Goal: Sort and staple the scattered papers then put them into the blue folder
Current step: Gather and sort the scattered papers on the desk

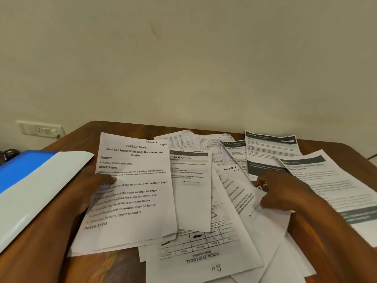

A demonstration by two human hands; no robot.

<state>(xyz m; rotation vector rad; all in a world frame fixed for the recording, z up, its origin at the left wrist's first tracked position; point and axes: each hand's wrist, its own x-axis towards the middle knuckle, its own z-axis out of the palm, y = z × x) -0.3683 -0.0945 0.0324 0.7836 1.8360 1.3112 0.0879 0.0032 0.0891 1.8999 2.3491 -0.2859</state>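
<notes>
Fingers of the left hand (87, 190) lie flat, pressing the title sheet (132, 190); the right hand (285, 193) pinches a loose sheet (242, 193) at three o'clock. Papers remain scattered, unsorted and, I judge, unstapled. The blue folder (24, 172) waits at nine o'clock, partly under a white envelope (47, 186). No stapler is identifiable; the near edge is cut off.

Brown wooden desk (126, 260), rounded far corners, pushed up against a plain cream wall (183, 58). White wall socket plate (39, 129) low on the wall, far left, just past the desk's left corner. Small dark object (9, 153) at the left edge, too cut off and blurred to identify. Thin dark line, maybe a cable (372, 156), at the right edge near the desk.
</notes>
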